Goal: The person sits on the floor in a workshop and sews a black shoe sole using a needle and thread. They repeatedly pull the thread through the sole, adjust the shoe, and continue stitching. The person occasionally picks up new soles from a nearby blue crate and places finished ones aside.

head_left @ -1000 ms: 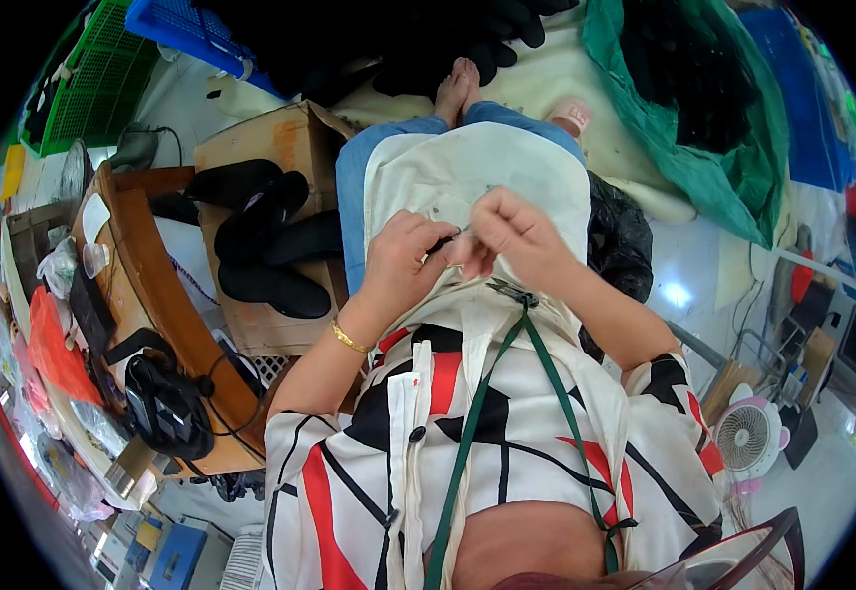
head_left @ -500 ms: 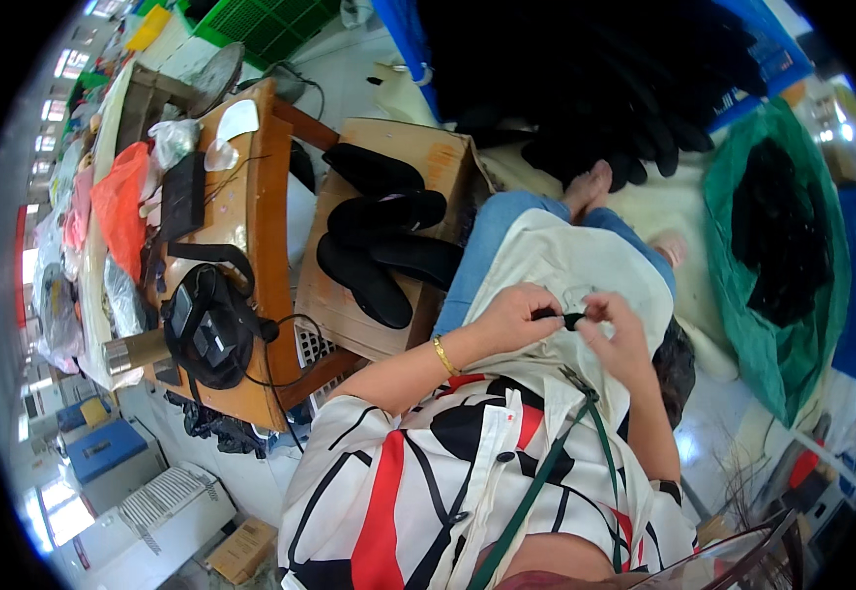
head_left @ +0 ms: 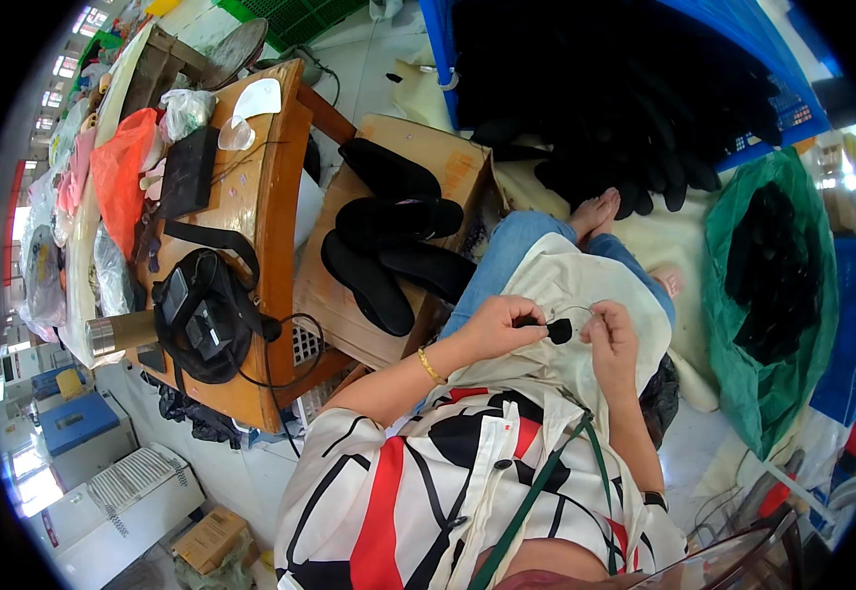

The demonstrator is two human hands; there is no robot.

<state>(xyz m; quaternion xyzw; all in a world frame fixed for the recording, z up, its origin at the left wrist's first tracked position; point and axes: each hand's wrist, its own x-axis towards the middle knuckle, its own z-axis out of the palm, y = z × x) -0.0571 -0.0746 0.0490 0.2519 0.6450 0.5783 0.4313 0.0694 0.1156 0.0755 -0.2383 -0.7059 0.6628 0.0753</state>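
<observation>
Above the cream apron [head_left: 536, 270] on my lap, my left hand [head_left: 501, 329] pinches a small black piece of fabric [head_left: 560, 331] between thumb and fingers. The black piece hangs out past the fingertips toward the right. My right hand [head_left: 612, 339] is closed in a pinch on a thin dark thread [head_left: 575, 309], which arcs over to the left hand. Whether a needle sits in those fingertips is too small to tell. On a cardboard box [head_left: 339, 324] to the left lie several black cloth shoes [head_left: 367, 285].
A wooden table [head_left: 275, 206] stands at left with a black bag [head_left: 206, 320] and a red plastic bag [head_left: 125, 177]. Ahead, a blue crate [head_left: 438, 59] holds a heap of black items. A green sack [head_left: 772, 413] with black pieces stands at right.
My right hand has drawn back from the black piece, and a length of thread now shows between the hands. The black piece hangs lower. The view has shifted slightly.
</observation>
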